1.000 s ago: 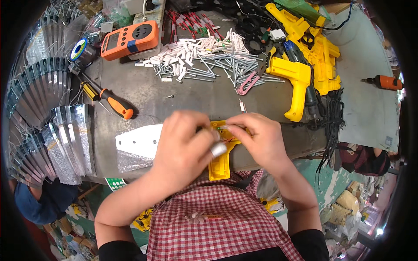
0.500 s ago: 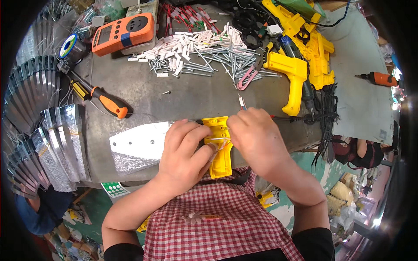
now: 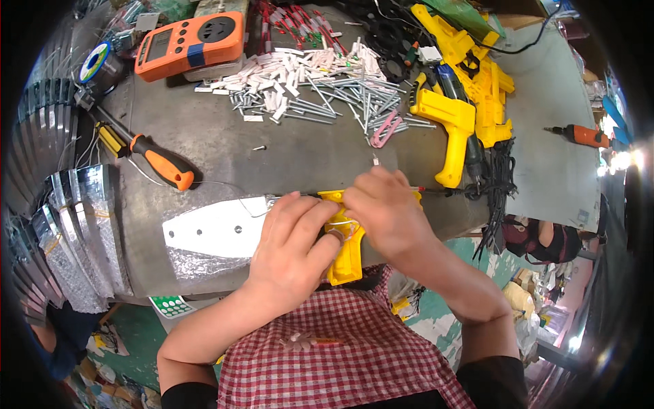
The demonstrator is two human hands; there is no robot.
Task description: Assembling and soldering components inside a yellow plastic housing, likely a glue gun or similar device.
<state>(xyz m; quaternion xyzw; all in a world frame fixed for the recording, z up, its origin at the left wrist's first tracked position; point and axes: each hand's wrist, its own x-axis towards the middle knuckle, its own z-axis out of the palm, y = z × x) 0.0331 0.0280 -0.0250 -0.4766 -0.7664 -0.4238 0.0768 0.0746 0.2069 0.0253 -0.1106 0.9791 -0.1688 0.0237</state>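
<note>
A yellow pistol-shaped handle shell (image 3: 349,264) lies with its hollow side up near the bench's front edge. My left hand (image 3: 289,247) is closed on its left side, thumb and fingertips at the cavity. Thin white wires (image 3: 351,229) loop inside the shell. Over the shell's upper part my right hand (image 3: 394,210) is closed in a pinch; what its fingers hold is hidden. Just beyond those fingers a small white sleeve (image 3: 375,161) shows. Left of the shell, a white tapered plate (image 3: 216,229) with several holes rests on bubble wrap (image 3: 194,268), its right end by my left hand.
White sleeves (image 3: 276,76) and long screws (image 3: 368,102) lie heaped at the back, near an orange meter (image 3: 191,46). An orange-handled screwdriver (image 3: 162,162) lies left. More yellow shells (image 3: 446,123) and black cables (image 3: 501,180) are right. Wrapped blades (image 3: 92,225) line the left edge.
My right hand has shifted slightly left and nearer the shell. Less of the white sleeve and its wires shows beyond the fingers. My left hand keeps its hold.
</note>
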